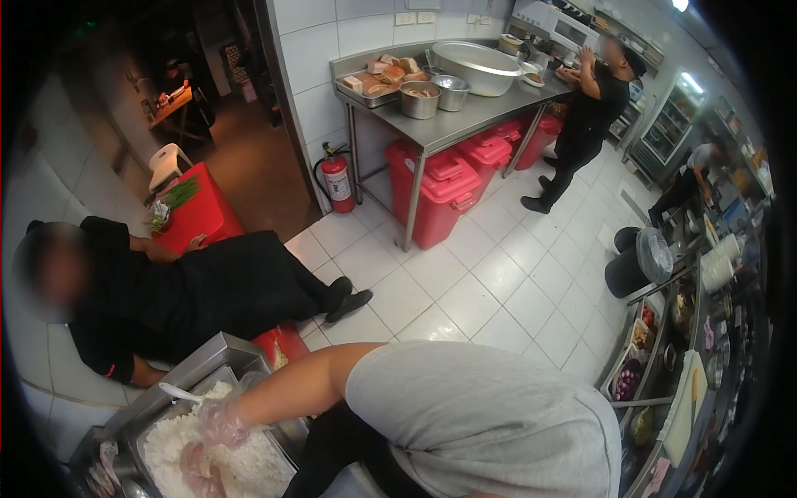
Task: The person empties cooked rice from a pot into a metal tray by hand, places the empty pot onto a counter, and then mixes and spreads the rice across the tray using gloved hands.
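Observation:
White cooked rice (257, 458) fills a deep rectangular metal pan (296, 436) at the lower left. My right hand (222, 422), in a clear plastic glove, reaches down against the rice. My left hand (202, 471), gloved the same way, touches the rice just below it at the frame's bottom. The fingers of both hands are partly sunk in the rice and blurred by the plastic. A white-handled scoop or spoon (178, 392) lies at the pan's far edge, its end by the rice.
A person in black (191, 278) leans beside the pan, one hand on a red table (199, 212) with green leaves. A steel table (432, 124) holds bread, pots and a basin, with red bins (436, 187) beneath. Two more people stand farther right. A food counter (685, 407) lines the right side.

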`<move>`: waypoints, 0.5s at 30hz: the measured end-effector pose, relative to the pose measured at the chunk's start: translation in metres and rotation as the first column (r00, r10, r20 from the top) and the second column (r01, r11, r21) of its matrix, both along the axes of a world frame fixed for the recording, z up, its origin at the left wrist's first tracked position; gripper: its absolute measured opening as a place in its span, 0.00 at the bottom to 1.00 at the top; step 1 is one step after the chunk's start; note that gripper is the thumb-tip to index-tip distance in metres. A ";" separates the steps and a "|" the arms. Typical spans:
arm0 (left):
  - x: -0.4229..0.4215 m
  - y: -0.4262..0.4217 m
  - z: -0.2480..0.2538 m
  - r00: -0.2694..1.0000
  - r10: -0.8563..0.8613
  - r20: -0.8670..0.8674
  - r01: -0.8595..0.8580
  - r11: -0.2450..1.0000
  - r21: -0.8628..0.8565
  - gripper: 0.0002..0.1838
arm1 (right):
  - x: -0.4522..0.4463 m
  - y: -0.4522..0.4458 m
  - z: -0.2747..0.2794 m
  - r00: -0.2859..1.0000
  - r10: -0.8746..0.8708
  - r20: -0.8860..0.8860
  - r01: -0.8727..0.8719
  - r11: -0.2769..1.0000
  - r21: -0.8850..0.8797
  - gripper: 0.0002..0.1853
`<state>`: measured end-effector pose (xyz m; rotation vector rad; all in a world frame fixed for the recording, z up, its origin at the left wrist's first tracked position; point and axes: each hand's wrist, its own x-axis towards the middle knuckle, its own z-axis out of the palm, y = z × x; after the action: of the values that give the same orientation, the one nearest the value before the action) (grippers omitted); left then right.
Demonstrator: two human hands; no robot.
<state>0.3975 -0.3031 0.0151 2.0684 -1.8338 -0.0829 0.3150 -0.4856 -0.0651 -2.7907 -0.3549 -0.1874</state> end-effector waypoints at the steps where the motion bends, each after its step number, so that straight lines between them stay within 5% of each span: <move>1: -0.006 -0.005 -0.007 0.988 -0.056 0.143 0.059 0.998 -0.018 0.15 | -0.015 -0.001 0.019 0.999 -0.030 0.015 0.031 1.000 -0.002 0.14; 2: -0.009 -0.009 -0.016 0.953 -0.110 0.283 0.122 0.992 -0.026 0.15 | -0.029 -0.004 0.034 0.998 -0.062 0.031 0.062 0.998 -0.004 0.13; 5: 0.027 -0.013 -0.060 0.955 0.065 -0.290 -0.106 0.987 -0.125 0.14 | -0.058 -0.011 0.064 0.995 -0.064 0.073 0.062 0.997 0.035 0.13; 8: 0.066 -0.019 -0.087 0.525 0.284 -0.802 -0.454 0.891 0.019 0.12 | -0.089 -0.027 0.061 0.980 -0.044 0.193 0.023 0.994 0.109 0.12; 11: 0.080 -0.030 -0.091 0.285 0.291 -0.913 -0.492 0.862 0.121 0.11 | -0.137 -0.045 0.057 0.963 -0.074 0.258 0.020 0.979 0.205 0.12; 14: 0.087 -0.049 -0.072 0.369 0.647 -0.667 -0.549 0.731 0.406 0.13 | -0.206 -0.070 0.057 0.952 -0.190 0.241 0.128 0.959 0.252 0.15; 15: 0.102 -0.050 -0.082 0.705 0.588 -0.397 -0.522 0.809 0.270 0.13 | -0.229 -0.078 0.045 0.936 -0.263 0.232 0.199 0.943 0.268 0.16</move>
<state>0.4992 -0.3530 -0.0664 2.3497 -0.8876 -0.5093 0.0861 -0.5640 -0.0204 -2.5597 -0.0523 -0.6223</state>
